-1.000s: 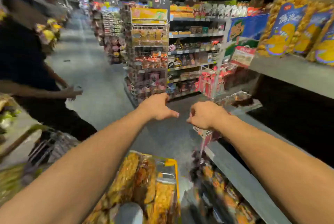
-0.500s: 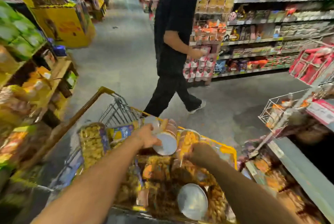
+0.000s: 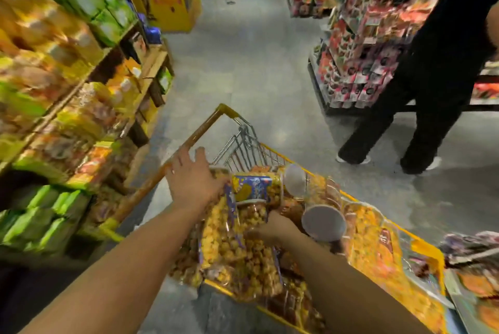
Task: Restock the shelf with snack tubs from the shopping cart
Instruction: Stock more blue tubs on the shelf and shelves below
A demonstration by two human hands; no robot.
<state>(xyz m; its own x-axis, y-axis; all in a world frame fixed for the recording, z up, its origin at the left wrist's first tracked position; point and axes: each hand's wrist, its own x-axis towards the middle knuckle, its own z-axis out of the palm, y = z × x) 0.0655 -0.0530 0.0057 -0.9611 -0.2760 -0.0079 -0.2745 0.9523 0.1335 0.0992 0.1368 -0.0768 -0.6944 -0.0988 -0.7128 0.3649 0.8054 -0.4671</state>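
The shopping cart (image 3: 428, 251) with a yellow rim stands in front of me, piled with clear snack tubs of yellow and orange snacks. One tub with a blue label (image 3: 252, 185) lies on its side at the top of the pile. My left hand (image 3: 193, 180) rests on that tub's left end, fingers spread. My right hand (image 3: 274, 228) reaches into the pile, its fingers curled around a popcorn tub (image 3: 251, 216) just below the blue-labelled one. Two tubs show white lids (image 3: 322, 221). A corner of the shelf (image 3: 475, 290) shows at the lower right.
The cart's brown handle bar (image 3: 194, 139) runs up to the left, close to my left hand. Shelves of green and yellow packs (image 3: 62, 85) line the left side. A person in black (image 3: 442, 85) stands to the right, by a rack of red packets (image 3: 359, 45).
My view has swung left and down, from the shelf to the cart. Both hands dropped into the tubs; the left has moved to the blue-labelled tub. The person in black now stands further right.
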